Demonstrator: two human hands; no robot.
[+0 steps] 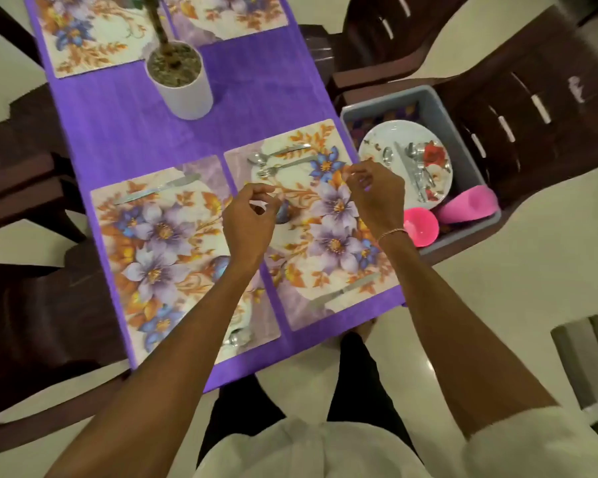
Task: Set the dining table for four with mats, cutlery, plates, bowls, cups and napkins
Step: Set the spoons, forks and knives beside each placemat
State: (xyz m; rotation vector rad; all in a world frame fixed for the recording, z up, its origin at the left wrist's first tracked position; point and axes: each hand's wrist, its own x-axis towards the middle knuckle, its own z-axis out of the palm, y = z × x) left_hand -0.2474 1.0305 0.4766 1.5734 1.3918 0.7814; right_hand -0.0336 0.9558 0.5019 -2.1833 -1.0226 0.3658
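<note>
- Near right mat [328, 243]: lies flat at the near right corner of the surface [135, 132], just beside the near left mat [159, 243], with a narrow purple strip between them.
- On the near right mat: spoon [278, 153] and fork [287, 166] side by side along the far edge, bowl and tines pointing left. A knife [346, 289] lies along the near edge.
- Near left mat: second knife [157, 189] along its far edge. More cutlery [237, 339] sits at its near edge, partly hidden by the left forearm, so I can't tell which pieces.
- Left hand [247, 219]: above the left edge of the near right mat, fingers loosely curled, thumb close to the fingertips. Nothing visible in it.
- Right hand [377, 191]: above the right edge of the same mat, fingers loosely curled, nothing visible in it. Thin bracelet [390, 232] on the wrist.
- Two far mats [94, 32] and [228, 15] lie at the far end, same floral print. No cutlery visible on the parts in view.
- White pot [180, 81] with a plant stands on the purple cloth between the far and near mats, left of centre.
- Grey tub [428, 98] sits on a dark brown chair [532, 115] just right of the surface.
- In the tub: a floral plate [404, 132] with loose cutlery [418, 167] on it, and two pink cups at the near end. One pink cup [421, 227] has its opening towards the camera. The other pink cup [470, 205] lies on its side.
- More dark chairs stand around the surface on a pale floor.
</note>
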